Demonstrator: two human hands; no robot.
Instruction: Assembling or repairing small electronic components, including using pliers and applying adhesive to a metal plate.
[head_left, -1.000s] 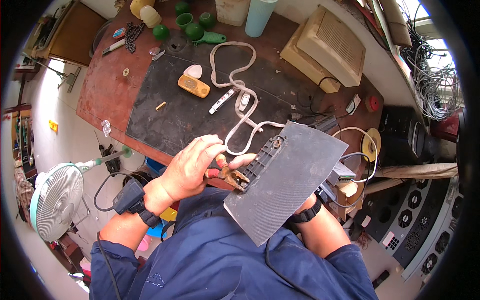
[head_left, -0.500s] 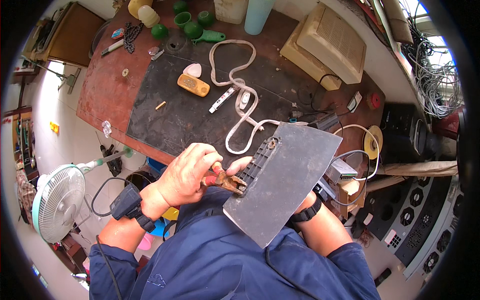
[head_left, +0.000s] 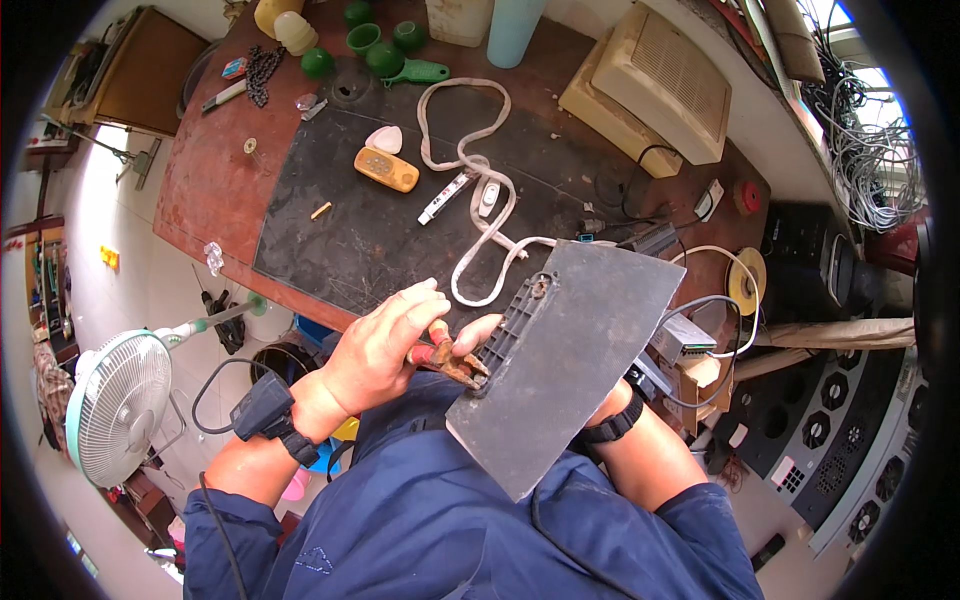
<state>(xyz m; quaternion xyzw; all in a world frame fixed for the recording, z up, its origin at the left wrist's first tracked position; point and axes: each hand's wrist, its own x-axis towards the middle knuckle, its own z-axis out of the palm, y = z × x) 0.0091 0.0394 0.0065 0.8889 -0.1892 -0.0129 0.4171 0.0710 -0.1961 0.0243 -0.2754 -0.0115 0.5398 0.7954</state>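
My left hand (head_left: 375, 345) is wrapped round rusty pliers (head_left: 455, 368) with red handles. The pliers' jaws sit at the lower end of a black ribbed plastic strip (head_left: 507, 335), along the left edge of a flat dark grey panel (head_left: 580, 345). The panel is tilted in front of my body, above my lap. My right hand (head_left: 612, 402) holds it from behind, with most of the fingers hidden. A finger pokes out past the panel's left edge, over the pliers near their jaws.
On the table (head_left: 210, 180) lie a white cord (head_left: 470, 160) with a switch, a yellow remote (head_left: 386, 169), a white pen-like tester (head_left: 445, 200) and green cups (head_left: 366, 39). A beige box (head_left: 660, 85) stands at the back right. A fan (head_left: 120, 400) stands at left.
My left hand has loosened a little, its upper fingers straightening and lifting from the pliers' handles. The finger beside the jaws has shifted slightly. The panel has barely moved.
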